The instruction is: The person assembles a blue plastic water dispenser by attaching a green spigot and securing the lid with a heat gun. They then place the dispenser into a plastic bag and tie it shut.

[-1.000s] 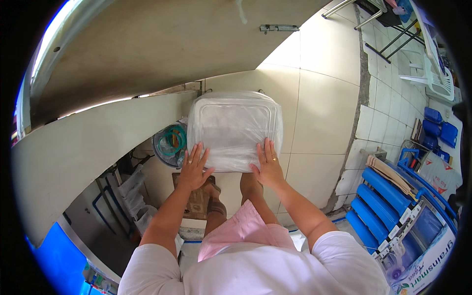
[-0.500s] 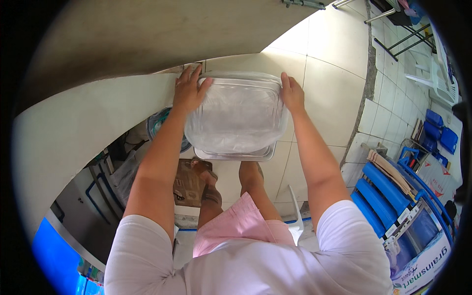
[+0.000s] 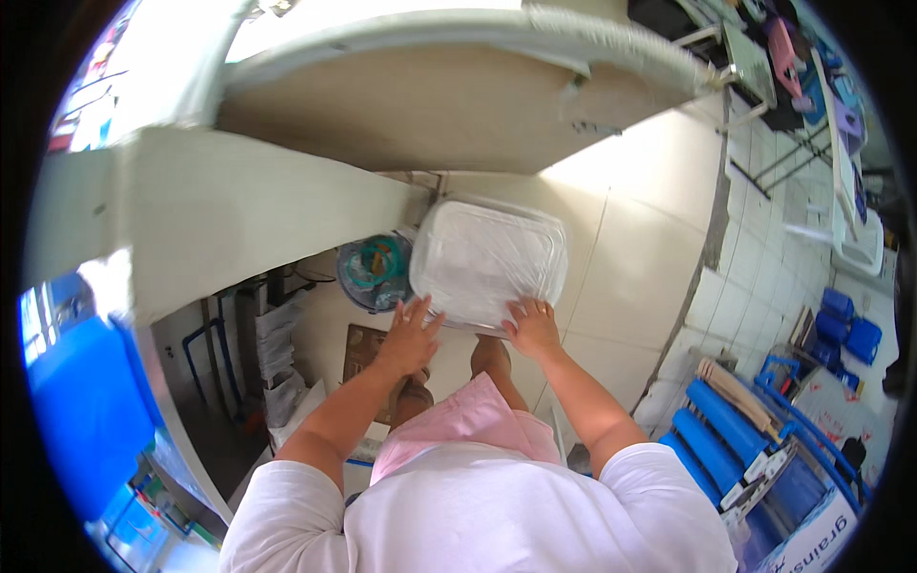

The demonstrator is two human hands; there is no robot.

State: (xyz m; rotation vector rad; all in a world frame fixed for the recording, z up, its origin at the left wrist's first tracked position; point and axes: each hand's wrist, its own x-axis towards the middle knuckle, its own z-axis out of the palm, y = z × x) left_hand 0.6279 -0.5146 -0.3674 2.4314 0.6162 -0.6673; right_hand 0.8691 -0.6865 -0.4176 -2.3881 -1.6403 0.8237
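A rectangular tray-like container (image 3: pixel 489 263), pale and covered in clear plastic, lies in front of me near the pale tiled floor. What is inside it cannot be made out. At its near left corner is my left hand (image 3: pixel 409 341), palm down, with the fingers spread. My right hand (image 3: pixel 533 329) rests at the near right edge, its fingers stretched over the plastic. Neither hand is wrapped round the container. Just left of the container stands a round bucket (image 3: pixel 342 288) holding teal and clear plastic items.
A beige panel (image 3: pixel 420 110) rises on the far side, and a pale ledge (image 3: pixel 258 205) runs along the left. Blue slatted furniture (image 3: pixel 716 420) stands at the right. A brown mat (image 3: pixel 365 358) lies by my feet; a white plastic chair (image 3: pixel 860 244) is at the far right.
My hands have moved from the container's far corners to its near edge and released their grip. The container appears lower and slightly turned. The view has shifted, showing more beyond the panel.
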